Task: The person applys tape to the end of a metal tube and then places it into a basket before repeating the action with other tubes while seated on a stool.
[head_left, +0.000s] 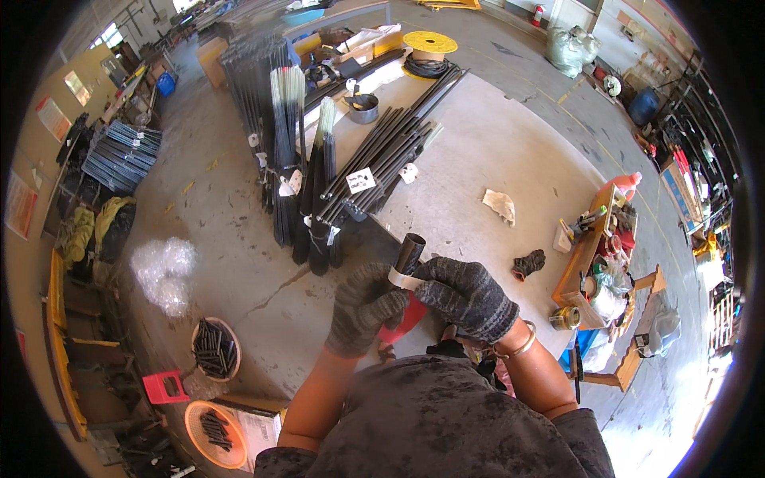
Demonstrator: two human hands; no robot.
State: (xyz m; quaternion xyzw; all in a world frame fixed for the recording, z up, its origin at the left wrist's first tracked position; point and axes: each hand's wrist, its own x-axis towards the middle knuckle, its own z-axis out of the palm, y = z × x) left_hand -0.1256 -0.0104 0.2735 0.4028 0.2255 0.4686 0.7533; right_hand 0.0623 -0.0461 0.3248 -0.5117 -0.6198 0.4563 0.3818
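Observation:
Both my hands wear grey knitted gloves and meet in front of my body at the near edge of the table [550, 183]. Between them a short black tube [409, 252] stands up at a slight tilt, its open end upward. A white strip [405, 280] wraps round its lower part. My left hand [362, 309] is closed at the strip's left end, and my right hand [472, 299] grips the tube and strip from the right. The gloves hide the tube's lower end. Something red [408, 317] shows below the hands.
Bundles of long black rods [374, 159] with tags lie across the table's left end; others stand beside it. A spare glove [528, 264] and a tan scrap [500, 205] lie rightward. A wooden box [575, 267] holds supplies. Baskets [236, 358] of black pieces and a red stool [165, 387] stand lower left.

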